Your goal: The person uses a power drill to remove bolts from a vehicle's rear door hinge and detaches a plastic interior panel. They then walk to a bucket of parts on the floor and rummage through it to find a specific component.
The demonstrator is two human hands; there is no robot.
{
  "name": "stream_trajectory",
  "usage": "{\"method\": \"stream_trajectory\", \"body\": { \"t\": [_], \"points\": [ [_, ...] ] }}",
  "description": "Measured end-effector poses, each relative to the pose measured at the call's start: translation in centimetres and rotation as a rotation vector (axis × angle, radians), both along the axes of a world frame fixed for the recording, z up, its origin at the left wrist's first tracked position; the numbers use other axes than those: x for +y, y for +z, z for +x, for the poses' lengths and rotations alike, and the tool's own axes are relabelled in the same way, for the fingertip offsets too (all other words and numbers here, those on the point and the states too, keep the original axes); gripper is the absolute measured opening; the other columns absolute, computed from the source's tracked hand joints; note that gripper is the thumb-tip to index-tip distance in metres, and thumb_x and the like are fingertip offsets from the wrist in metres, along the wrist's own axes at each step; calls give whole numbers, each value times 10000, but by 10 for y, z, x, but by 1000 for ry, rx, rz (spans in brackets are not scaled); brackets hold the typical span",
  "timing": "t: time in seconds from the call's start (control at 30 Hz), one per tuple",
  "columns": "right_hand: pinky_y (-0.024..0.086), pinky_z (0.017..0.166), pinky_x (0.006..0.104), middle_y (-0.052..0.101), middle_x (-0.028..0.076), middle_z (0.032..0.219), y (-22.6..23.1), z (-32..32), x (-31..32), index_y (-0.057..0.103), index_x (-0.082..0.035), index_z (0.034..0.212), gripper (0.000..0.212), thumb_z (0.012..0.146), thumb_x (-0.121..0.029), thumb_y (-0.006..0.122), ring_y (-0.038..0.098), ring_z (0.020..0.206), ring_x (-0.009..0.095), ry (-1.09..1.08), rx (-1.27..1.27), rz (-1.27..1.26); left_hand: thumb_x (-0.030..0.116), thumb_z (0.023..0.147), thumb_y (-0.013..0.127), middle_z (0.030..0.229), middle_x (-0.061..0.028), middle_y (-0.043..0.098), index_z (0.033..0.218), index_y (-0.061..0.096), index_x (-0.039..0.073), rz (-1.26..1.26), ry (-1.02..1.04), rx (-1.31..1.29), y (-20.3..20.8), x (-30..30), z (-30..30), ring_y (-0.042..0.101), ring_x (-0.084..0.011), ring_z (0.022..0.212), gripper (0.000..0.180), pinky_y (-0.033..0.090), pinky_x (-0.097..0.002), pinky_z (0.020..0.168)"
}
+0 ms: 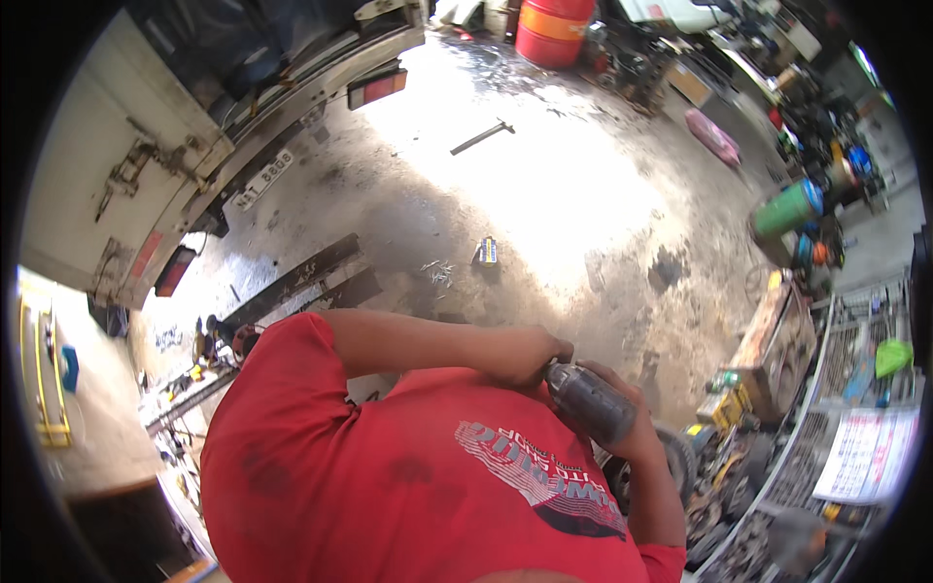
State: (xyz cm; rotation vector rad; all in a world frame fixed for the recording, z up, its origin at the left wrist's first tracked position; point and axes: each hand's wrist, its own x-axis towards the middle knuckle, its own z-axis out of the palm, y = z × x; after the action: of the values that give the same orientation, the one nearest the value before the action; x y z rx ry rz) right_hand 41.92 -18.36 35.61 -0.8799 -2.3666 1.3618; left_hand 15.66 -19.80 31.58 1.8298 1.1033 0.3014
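Observation:
In front of my chest, a dark grey cylindrical power tool lies tilted, its narrower metallic end toward my left hand. It looks like a drill body, though the exact kind is unclear. My right hand wraps around its far right side, with the grip mostly hidden behind the body. Reaching across from the left, my left hand has its fingers closed at the tool's narrow end. Whether a bit or small part sits between those fingers cannot be made out.
A small blue-and-yellow box stands on the concrete floor beside scattered metal pieces. Farther off lies a T-shaped metal bar. A vehicle's rear fills the left; a red drum, a green cylinder and a wire rack stand beyond.

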Motion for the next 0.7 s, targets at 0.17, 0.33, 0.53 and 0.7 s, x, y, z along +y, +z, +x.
{"method": "stream_trajectory", "body": {
  "t": [0.17,0.33,0.53,0.7],
  "points": [
    [568,952,341,747,116,1223,7,-22,108,626,-61,1369,624,801,-136,874,745,1081,221,116,-50,-72,183,829,749,1046,-239,738,1183,653,39,-76,139,59,14,72,-15,704,-432,1034,395,545,-502,888],
    [563,958,350,771,131,1168,-23,-68,266,617,-73,1389,655,801,-193,880,750,1094,217,584,86,555,229,817,804,1126,-250,725,1237,632,26,-77,131,22,-8,183,-47,700,-411,1089,497,541,-485,913],
    [565,970,342,767,121,1182,27,-125,351,635,-61,1355,531,877,-163,840,746,1087,212,232,-154,117,207,828,799,1128,-245,725,1283,596,5,-95,144,-32,0,311,-112,711,-379,1071,537,548,-459,901],
    [569,967,355,768,119,1180,17,-188,473,604,-48,1411,607,861,-143,844,748,1076,243,512,72,86,261,839,816,1118,-234,729,1277,608,13,-40,222,-12,25,385,-160,709,-374,1076,545,550,-459,898]
  ]
}}
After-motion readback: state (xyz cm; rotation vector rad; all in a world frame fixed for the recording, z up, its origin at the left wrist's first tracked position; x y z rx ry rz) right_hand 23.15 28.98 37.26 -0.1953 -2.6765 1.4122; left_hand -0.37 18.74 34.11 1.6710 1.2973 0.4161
